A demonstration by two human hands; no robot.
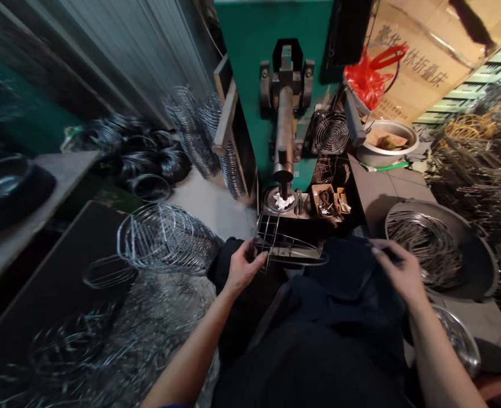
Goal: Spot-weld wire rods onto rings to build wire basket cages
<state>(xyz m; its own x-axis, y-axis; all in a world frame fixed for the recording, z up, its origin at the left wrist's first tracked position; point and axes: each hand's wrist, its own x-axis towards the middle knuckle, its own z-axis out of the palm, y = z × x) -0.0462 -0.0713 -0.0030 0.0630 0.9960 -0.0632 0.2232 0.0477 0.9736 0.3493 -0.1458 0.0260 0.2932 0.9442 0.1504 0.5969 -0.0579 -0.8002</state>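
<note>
Pinching a wire frame [268, 231] by its edge with the left hand [244, 271], thumb close to fingers, in front of the green press [242, 34]. Holding the right hand [400, 273] half curled by the dark cloth [348, 269]; cannot tell whether gripping anything there. Can make out, beside that hand, a wide grey basin [476, 266] with thin wire pieces [423, 249] heaped toward its left side; farther back, a white bowl [382, 159] with pale, hard-to-identify contents [384, 139]; near the press base, a small cardboard box [315, 195] of dark bits [326, 198].
</note>
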